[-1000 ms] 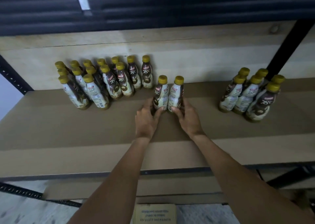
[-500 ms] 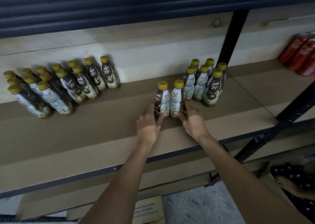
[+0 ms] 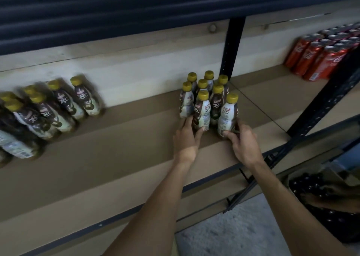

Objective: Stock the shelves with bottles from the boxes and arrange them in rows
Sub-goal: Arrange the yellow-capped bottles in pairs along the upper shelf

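Both hands reach onto the shelf [image 3: 116,154]. The left hand [image 3: 187,138] grips the base of the left bottle [image 3: 202,109], and the right hand [image 3: 244,144] grips the right bottle [image 3: 228,113]. Both bottles stand upright against the front of a cluster [image 3: 202,85] beside the post [image 3: 231,47]. More bottles [image 3: 64,103], blurred, stand well to the left, and red cans [image 3: 319,57] sit at far right.

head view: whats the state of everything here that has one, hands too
left hand: gripping a bottle's base
right hand: gripping a bottle's base
left held bottle: upright, capped
right held bottle: upright, capped
right cluster: upright, capped
left cluster: upright, capped, blurred
red cans: upright, in rows
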